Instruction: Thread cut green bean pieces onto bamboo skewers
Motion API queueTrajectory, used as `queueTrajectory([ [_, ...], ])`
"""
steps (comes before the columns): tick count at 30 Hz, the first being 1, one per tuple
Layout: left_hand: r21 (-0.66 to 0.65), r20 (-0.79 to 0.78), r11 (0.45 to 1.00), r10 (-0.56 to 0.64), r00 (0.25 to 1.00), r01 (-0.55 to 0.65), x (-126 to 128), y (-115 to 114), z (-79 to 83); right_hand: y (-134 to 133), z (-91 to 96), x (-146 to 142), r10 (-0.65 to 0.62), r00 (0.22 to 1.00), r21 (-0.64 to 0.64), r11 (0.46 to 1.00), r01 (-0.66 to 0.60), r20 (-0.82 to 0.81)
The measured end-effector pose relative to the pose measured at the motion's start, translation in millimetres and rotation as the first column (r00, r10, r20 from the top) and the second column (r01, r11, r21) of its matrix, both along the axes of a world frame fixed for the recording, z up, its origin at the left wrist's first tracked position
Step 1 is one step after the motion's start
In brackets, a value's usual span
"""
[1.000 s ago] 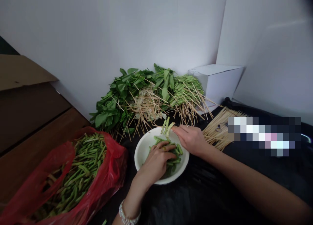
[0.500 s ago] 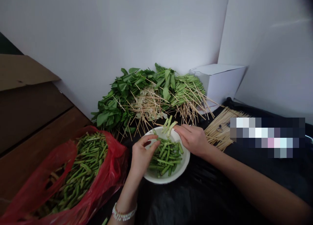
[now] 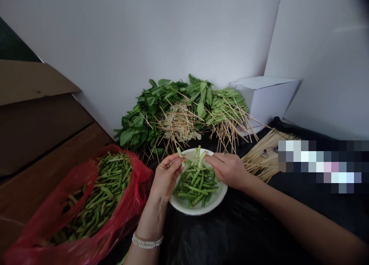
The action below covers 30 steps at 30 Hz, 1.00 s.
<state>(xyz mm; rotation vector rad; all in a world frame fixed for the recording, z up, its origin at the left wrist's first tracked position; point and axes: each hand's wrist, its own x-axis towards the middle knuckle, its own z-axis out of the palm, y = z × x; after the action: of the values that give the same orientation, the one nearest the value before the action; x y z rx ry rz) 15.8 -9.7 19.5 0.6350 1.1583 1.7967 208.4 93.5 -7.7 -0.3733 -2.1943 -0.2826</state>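
My left hand (image 3: 165,178) pinches a single green bean piece (image 3: 180,155) between thumb and fingers, over the left rim of a white bowl (image 3: 184,210). Across from it, my right hand (image 3: 230,169) grips a thin bamboo skewer with a few green bean pieces (image 3: 200,159) threaded on it. The skewer's tip points left at the loose piece; whether it touches is too small to tell. Below both hands, cut green beans (image 3: 196,190) lie heaped in the bowl.
At left, a red plastic bag (image 3: 141,180) holds many more beans. Behind the bowl lie leafy greens (image 3: 135,120), pale skewered vegetables (image 3: 180,120) and skewered green stalks (image 3: 226,103). Loose bamboo sticks (image 3: 262,153) and a white box (image 3: 269,99) are at right. Black plastic covers the table.
My left hand has brought up a bean piece from the bowl and now holds it upright near the skewer's tip. My right hand keeps the skewer over the bowl. The view has shifted slightly.
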Motion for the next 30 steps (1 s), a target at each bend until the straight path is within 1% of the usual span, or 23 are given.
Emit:
queueTrajectory([
  [7, 0.010, 0.007, 1.000, 0.001, 1.000, -0.001, -3.2, 0.9, -2.3, 0.1, 0.3, 0.0, -0.009, 1.000, 0.017, 1.000, 0.009, -0.001],
  [18, -0.010, 0.044, 1.000, 0.014, 0.999, -0.013, -1.1, -0.9, 2.7, -0.7, 1.0, 0.4, -0.022, 1.000, 0.021, 1.000, 0.022, 0.016],
  [25, -0.016, 0.074, 0.999, -0.040, 0.996, 0.041, -1.4, -0.8, 3.1, -1.1, 1.6, 0.8, -0.027, 0.999, 0.014, 1.000, 0.026, 0.020],
  [30, -0.007, 0.069, 0.999, -0.032, 0.997, 0.033, -3.1, -0.5, 2.3, -1.1, 2.0, 0.9, -0.028, 1.000, 0.026, 0.999, 0.028, 0.009],
])
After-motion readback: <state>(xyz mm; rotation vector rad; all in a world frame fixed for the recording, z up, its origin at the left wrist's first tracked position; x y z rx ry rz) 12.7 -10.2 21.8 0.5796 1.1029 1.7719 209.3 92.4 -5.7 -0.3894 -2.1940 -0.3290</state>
